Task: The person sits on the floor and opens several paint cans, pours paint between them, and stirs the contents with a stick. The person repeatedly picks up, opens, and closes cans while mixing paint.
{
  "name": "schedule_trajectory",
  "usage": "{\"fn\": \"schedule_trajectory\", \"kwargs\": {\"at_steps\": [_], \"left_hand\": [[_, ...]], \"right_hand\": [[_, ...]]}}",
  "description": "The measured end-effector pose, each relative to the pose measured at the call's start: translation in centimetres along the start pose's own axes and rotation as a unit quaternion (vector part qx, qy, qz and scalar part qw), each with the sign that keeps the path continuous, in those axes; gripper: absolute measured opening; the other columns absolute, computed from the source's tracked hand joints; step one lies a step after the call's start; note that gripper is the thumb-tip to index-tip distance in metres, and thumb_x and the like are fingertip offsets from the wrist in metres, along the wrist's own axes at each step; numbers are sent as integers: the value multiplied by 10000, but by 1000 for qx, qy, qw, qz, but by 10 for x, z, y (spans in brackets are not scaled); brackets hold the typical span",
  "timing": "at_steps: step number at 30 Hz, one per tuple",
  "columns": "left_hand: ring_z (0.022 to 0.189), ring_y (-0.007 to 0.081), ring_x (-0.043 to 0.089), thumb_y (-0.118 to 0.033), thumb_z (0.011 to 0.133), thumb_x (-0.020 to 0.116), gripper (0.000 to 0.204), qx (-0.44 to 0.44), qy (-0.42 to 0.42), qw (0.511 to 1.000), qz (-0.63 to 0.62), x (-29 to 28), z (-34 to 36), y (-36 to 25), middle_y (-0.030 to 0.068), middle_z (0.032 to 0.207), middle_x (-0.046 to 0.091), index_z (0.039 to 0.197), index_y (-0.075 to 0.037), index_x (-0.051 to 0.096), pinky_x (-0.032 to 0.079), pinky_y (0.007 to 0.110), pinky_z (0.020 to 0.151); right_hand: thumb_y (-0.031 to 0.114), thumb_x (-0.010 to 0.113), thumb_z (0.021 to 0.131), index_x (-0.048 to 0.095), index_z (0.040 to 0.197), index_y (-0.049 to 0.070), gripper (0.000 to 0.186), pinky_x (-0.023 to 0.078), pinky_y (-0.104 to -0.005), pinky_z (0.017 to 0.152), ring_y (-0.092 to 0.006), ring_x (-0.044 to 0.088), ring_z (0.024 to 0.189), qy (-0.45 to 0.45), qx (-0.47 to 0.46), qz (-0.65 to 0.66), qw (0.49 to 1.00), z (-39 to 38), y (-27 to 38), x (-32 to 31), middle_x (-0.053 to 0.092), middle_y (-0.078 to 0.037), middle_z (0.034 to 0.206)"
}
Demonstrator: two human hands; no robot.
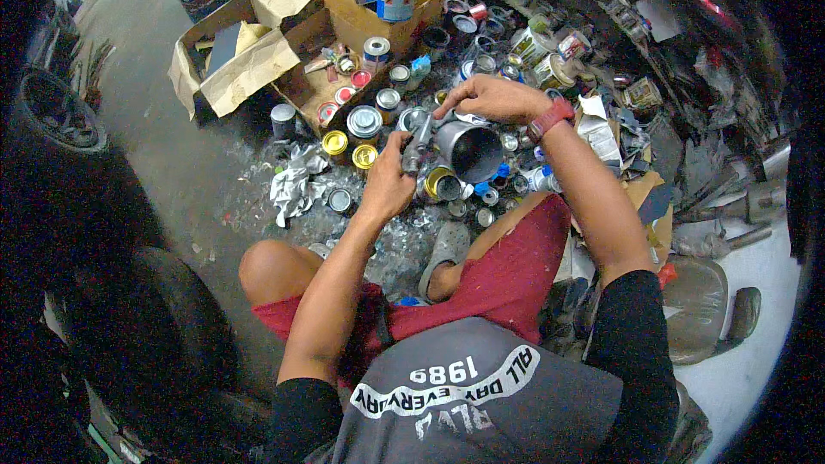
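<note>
My left hand (391, 180) is closed around a slim grey metal tool (418, 146), held tilted above the crowded paint cans. What kind of tool it is I cannot make out for sure. My right hand (497, 100), with a red watch or band on its wrist, bends over from the right. Its fingertips pinch the tool's upper end. Just below that hand, a large dark grey pot (473, 153) lies with its wide mouth toward me. Under my left hand stands an open can with a yellow inside (443, 182).
Yellow-lidded tins (334, 143) and a silver-lidded can (364, 122) stand left of my hands. Beyond are cardboard boxes (249, 77) holding cans. Crumpled paper (298, 182) lies on the stained floor. Several more cans (554, 70) crowd the far right. My sandalled foot (445, 259) is close below.
</note>
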State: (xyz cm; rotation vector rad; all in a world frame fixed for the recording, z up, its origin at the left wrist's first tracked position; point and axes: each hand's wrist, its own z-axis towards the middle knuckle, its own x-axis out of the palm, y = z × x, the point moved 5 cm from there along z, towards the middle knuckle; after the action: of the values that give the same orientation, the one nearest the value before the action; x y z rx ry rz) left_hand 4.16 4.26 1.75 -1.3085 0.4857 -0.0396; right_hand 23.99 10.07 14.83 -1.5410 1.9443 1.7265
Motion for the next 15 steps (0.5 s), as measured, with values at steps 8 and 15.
{"fn": "schedule_trajectory", "kwargs": {"at_steps": [8,15], "left_hand": [[1015,407,674,-115,1016,623,359,-57,-84,994,-44,-5,-6,11,238,1124,674,1334,-57,467,504,475,886],[1233,512,607,66,856,624,631,-43,-151,987,46,-7,-8,39,331,1293,618,1437,23,382,461,526,1053]], "right_hand": [[283,501,1110,681,1315,71,345,516,-381,1079,-184,676,1201,-494,-123,665,547,9,-41,150,724,-60,1290],[79,576,1050,685,1262,36,243,529,-315,939,-163,676,1006,-474,0,692,545,-4,11,191,730,-51,1158]]}}
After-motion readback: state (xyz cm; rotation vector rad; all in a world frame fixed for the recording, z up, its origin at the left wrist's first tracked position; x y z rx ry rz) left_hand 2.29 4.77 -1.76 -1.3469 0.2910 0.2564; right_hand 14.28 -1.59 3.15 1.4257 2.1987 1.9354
